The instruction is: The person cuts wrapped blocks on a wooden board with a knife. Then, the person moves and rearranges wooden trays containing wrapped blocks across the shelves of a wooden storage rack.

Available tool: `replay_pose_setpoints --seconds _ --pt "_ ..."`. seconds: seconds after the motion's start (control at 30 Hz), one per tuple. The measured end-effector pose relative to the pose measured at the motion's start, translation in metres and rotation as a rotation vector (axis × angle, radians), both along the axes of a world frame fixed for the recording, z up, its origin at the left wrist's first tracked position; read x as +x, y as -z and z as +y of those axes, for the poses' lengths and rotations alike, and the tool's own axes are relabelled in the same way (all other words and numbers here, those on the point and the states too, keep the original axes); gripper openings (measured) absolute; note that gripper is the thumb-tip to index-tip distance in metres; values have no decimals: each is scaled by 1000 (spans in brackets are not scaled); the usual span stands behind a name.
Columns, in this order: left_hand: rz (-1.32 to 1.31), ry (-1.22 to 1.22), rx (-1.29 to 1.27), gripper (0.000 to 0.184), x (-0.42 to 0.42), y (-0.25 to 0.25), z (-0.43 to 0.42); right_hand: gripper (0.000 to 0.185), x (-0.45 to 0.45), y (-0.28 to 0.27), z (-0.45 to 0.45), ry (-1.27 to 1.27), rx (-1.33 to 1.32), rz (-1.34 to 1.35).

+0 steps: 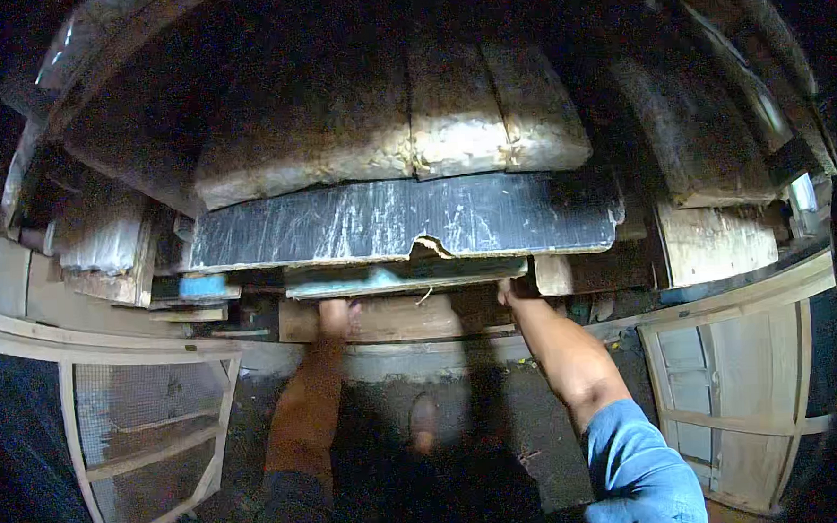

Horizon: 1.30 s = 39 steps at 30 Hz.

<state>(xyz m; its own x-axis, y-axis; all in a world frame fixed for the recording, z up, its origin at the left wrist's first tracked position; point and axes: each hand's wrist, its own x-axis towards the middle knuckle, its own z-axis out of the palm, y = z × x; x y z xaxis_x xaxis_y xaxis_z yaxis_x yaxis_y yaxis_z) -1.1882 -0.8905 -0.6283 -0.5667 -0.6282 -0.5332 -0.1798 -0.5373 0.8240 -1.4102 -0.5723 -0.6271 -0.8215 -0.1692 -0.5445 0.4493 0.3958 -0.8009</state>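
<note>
My left hand (336,318) is at the front edge of a flat board (405,282) with a worn light-blue top, near its left part. My right hand (506,293) grips the same board by its right end. Both hands are closed on it, though fingers are partly hidden under the edge and the left is smeared. Just above lies a wide dark panel (388,220) with pale scratches and a broken notch in its front edge. A brown wooden plank (402,317) sits behind and below my hands.
Thick worn slabs (460,146) rest above the dark panel. Wooden blocks (720,244) stand at the right, and a wrapped stack (105,245) at the left. Open mesh-and-wood doors flank me, the left door (155,465) and right door (730,425). A low sill (405,359) runs in front.
</note>
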Motion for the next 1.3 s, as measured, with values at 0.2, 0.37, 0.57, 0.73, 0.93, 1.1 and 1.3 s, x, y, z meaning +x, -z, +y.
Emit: replay_pose_setpoints --seconds 0.2,0.37,0.57,0.73,0.93,1.1,1.3 --pt "17 177 -618 33 4 131 -38 50 -2 7 -5 -12 28 11" --pt "-296 490 -924 32 8 48 -9 48 0 9 -11 -24 54 24" --pt "-221 505 -763 36 26 68 -11 45 6 6 -13 -37 105 45" --pt "227 221 -15 43 44 106 -18 43 26 1 -8 -43 158 59" --pt "15 353 -423 35 46 84 -6 41 45 -34 -8 -31 217 12" --pt "-2 346 -536 37 33 62 -16 42 47 11 13 -262 441 497" --pt "152 56 -57 39 -6 25 -29 38 20 1 9 -203 383 480"
